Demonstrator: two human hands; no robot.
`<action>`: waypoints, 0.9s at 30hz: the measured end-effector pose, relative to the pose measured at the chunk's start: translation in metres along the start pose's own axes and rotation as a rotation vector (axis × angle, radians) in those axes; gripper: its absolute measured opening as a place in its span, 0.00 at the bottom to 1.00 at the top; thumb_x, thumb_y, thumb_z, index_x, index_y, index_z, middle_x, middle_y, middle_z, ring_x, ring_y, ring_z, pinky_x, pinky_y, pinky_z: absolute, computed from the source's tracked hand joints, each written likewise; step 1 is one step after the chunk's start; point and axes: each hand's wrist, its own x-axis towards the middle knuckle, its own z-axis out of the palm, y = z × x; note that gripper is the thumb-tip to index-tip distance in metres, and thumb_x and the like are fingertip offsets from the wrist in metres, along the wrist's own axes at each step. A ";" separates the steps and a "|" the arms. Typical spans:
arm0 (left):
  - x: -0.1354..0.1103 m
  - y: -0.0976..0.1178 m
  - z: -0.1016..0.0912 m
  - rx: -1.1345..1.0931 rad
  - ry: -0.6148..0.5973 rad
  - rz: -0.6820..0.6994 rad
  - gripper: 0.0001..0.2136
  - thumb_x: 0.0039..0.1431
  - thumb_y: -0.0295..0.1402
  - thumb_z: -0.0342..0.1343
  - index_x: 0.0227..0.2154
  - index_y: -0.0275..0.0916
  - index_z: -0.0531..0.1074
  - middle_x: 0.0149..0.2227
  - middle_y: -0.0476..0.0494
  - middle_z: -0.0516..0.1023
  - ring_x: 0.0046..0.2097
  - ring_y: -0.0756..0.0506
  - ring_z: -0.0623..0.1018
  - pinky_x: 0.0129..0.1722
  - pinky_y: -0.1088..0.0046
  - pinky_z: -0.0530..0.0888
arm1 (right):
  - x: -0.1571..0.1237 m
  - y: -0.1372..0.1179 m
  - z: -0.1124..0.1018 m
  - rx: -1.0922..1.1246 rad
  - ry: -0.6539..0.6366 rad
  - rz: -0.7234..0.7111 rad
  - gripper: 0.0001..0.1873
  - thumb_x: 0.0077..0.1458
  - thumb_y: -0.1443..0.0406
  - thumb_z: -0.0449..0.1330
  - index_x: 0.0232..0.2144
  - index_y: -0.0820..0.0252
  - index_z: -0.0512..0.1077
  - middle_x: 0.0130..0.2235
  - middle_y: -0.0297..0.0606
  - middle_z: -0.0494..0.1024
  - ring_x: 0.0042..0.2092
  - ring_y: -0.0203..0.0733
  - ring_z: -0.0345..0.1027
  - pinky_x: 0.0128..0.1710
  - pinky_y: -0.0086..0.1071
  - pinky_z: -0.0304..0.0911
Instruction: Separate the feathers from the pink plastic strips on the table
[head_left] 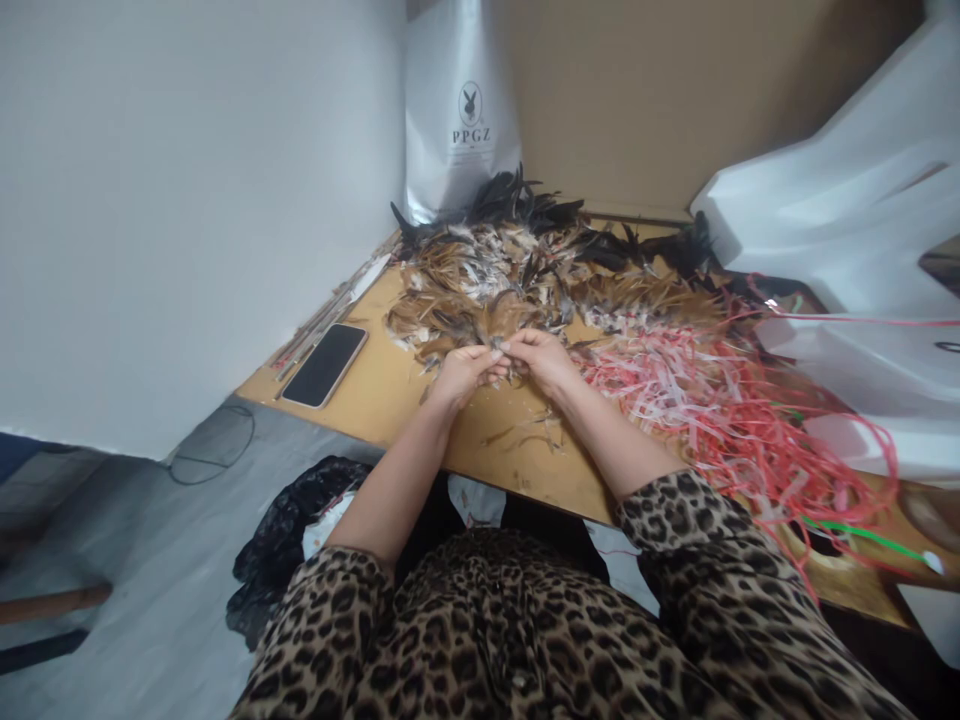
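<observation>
Yellow-brown tabletop [390, 395] against a white wall [202, 200], brown panel [607, 110] behind. Left hand [472, 372] and right hand [546, 362] meet over table, thumbs and fingertips pinched narrow on feather bits [515, 375]; exact number held can't be told. Brown-black feather pile [480, 270] sits directly beyond both hands, its near edge right at the fingertips. Loose feather scraps [536, 430] lie on the near side, between the forearms. Red and pink strips [690, 390] heaped just beside right hand. Phone [325, 366] flat, off to the left of left hand. Printed white bag [463, 110] stands behind pile.
</observation>
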 end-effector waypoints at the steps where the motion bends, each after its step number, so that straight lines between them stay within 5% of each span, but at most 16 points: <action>1: 0.000 -0.001 0.000 0.009 0.000 0.004 0.09 0.44 0.33 0.62 0.26 0.31 0.74 0.27 0.42 0.77 0.25 0.54 0.74 0.23 0.82 0.68 | 0.000 0.000 0.000 -0.002 -0.003 0.000 0.16 0.33 0.58 0.67 0.20 0.61 0.67 0.14 0.26 0.62 0.18 0.27 0.50 0.17 0.24 0.43; 6: 0.003 -0.003 -0.004 0.012 0.024 0.035 0.11 0.43 0.35 0.63 0.26 0.31 0.73 0.28 0.41 0.78 0.25 0.54 0.74 0.22 0.82 0.67 | 0.003 -0.003 -0.006 -0.097 0.021 0.000 0.15 0.35 0.57 0.65 0.23 0.62 0.70 0.16 0.28 0.64 0.18 0.28 0.51 0.18 0.24 0.46; 10: 0.004 -0.001 -0.006 -0.034 0.080 0.042 0.11 0.44 0.36 0.63 0.26 0.32 0.73 0.28 0.41 0.78 0.25 0.55 0.73 0.22 0.83 0.67 | 0.009 -0.008 -0.024 -0.432 0.138 -0.151 0.13 0.39 0.58 0.62 0.24 0.63 0.73 0.22 0.32 0.71 0.23 0.30 0.57 0.25 0.26 0.54; 14: 0.004 0.001 -0.005 -0.056 0.113 0.037 0.11 0.44 0.35 0.63 0.26 0.32 0.72 0.28 0.42 0.78 0.24 0.56 0.73 0.23 0.83 0.66 | 0.009 -0.011 -0.036 -0.793 0.081 -0.173 0.12 0.42 0.59 0.59 0.22 0.64 0.73 0.22 0.33 0.72 0.24 0.31 0.59 0.26 0.25 0.55; 18: 0.004 0.001 -0.005 -0.080 0.113 0.046 0.10 0.44 0.34 0.63 0.26 0.32 0.72 0.27 0.43 0.77 0.24 0.56 0.73 0.23 0.82 0.66 | 0.002 -0.014 -0.027 -1.116 0.021 -0.144 0.13 0.43 0.57 0.57 0.20 0.62 0.74 0.22 0.34 0.72 0.26 0.34 0.63 0.26 0.26 0.53; 22: 0.004 0.000 -0.005 -0.086 0.111 0.040 0.09 0.45 0.33 0.62 0.26 0.32 0.72 0.27 0.43 0.77 0.23 0.56 0.72 0.23 0.82 0.66 | -0.004 -0.012 -0.014 -1.368 0.096 -0.079 0.17 0.41 0.52 0.57 0.23 0.59 0.75 0.25 0.39 0.75 0.28 0.40 0.66 0.26 0.29 0.53; 27: 0.004 0.000 -0.005 -0.097 0.116 0.031 0.08 0.46 0.32 0.62 0.27 0.32 0.72 0.26 0.44 0.77 0.23 0.56 0.72 0.22 0.83 0.66 | -0.001 -0.007 -0.015 -1.344 0.025 -0.081 0.09 0.41 0.61 0.56 0.22 0.60 0.74 0.25 0.39 0.75 0.28 0.38 0.66 0.26 0.28 0.54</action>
